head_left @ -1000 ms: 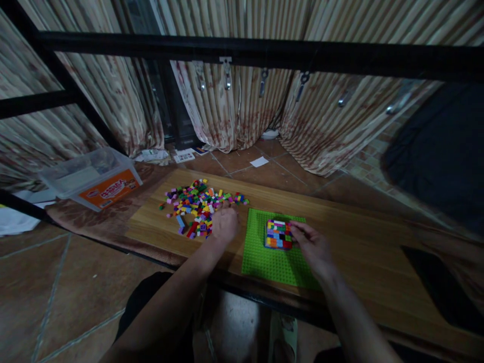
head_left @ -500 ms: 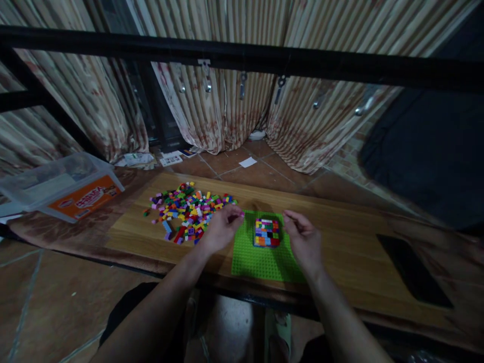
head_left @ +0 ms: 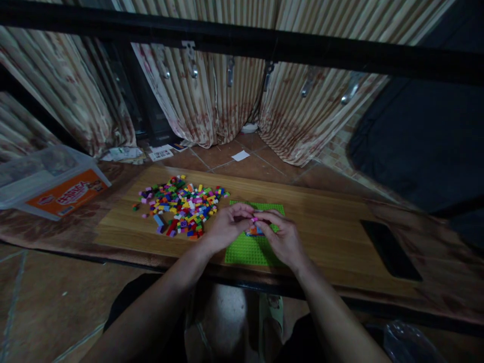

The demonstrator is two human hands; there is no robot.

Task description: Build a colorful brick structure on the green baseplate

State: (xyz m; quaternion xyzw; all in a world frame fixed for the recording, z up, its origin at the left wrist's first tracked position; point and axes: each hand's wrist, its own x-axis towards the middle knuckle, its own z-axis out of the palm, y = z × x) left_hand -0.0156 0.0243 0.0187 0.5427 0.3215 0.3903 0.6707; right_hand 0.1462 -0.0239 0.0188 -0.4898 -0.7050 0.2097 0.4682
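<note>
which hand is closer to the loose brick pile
Left. The left hand is just right of the loose brick pile; the right hand is farther right, partly over the green baseplate.

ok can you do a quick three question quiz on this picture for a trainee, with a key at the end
1. What colour is the small brick at the fingertips where the left hand and right hand meet?
a) yellow
b) pink
c) white

2. True or false: the pile of loose bricks lies on the wooden surface, to the left of the green board.

3. Which dark thing lies on the wood, right of the green board?

Key:
1. b
2. True
3. A flat black slab
</note>
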